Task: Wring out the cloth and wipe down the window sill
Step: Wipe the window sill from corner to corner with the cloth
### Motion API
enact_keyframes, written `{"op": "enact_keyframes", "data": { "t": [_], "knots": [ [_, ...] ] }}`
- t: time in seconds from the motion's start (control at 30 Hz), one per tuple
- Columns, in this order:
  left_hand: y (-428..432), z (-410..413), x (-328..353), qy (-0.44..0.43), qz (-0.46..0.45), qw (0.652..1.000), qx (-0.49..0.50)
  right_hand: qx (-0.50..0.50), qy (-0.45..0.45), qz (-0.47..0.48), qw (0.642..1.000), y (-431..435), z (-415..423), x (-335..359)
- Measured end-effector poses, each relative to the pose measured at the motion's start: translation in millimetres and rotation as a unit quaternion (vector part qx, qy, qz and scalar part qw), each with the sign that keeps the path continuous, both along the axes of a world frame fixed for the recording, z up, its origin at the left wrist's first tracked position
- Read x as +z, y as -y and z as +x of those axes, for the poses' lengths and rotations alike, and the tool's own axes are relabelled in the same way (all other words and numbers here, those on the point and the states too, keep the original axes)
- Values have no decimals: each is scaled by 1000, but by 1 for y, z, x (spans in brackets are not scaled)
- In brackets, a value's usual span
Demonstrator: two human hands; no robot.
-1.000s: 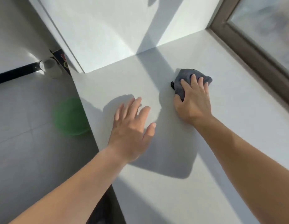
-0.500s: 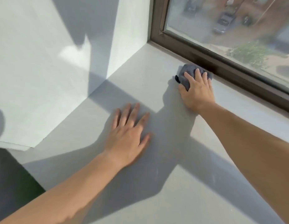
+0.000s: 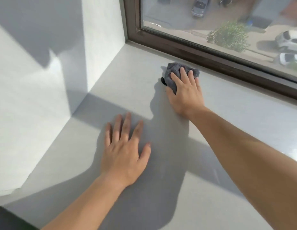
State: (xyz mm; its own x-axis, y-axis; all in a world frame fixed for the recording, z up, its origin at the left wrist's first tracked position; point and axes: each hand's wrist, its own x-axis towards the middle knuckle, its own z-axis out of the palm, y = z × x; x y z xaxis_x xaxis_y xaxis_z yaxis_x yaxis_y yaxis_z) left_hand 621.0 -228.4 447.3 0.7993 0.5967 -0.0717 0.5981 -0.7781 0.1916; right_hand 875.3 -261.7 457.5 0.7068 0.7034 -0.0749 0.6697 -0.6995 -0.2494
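A bunched grey cloth (image 3: 173, 73) lies on the pale grey window sill (image 3: 131, 80), close to the dark brown window frame. My right hand (image 3: 185, 92) presses down on the cloth with its fingers spread over it; part of the cloth is hidden under the palm. My left hand (image 3: 124, 150) rests flat on the sill nearer to me, fingers apart, holding nothing. It is well apart from the cloth, to its lower left.
The brown window frame (image 3: 202, 52) runs along the sill's far edge, with glass above it. A white reveal wall (image 3: 45, 97) closes the sill on the left. The sill's front edge (image 3: 5, 208) shows at the bottom left, with dark floor below it.
My right hand has slid the cloth across the sill up to the window frame. The left hand stays flat on the sill. My head has turned up toward the window.
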Motion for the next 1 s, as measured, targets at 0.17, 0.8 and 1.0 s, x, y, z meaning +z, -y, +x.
{"op": "enact_keyframes", "data": {
  "t": [0.17,0.8,1.0],
  "knots": [
    [9,6,-5,-6,1,1000,-3,-196,-8,1,981,47,1,-5],
    [29,8,-20,5,7,1000,-8,15,-15,-8,1000,37,-61,-16],
    [33,4,-22,32,-31,999,-6,-94,-5,15,995,125,-54,-25]
  ]
}}
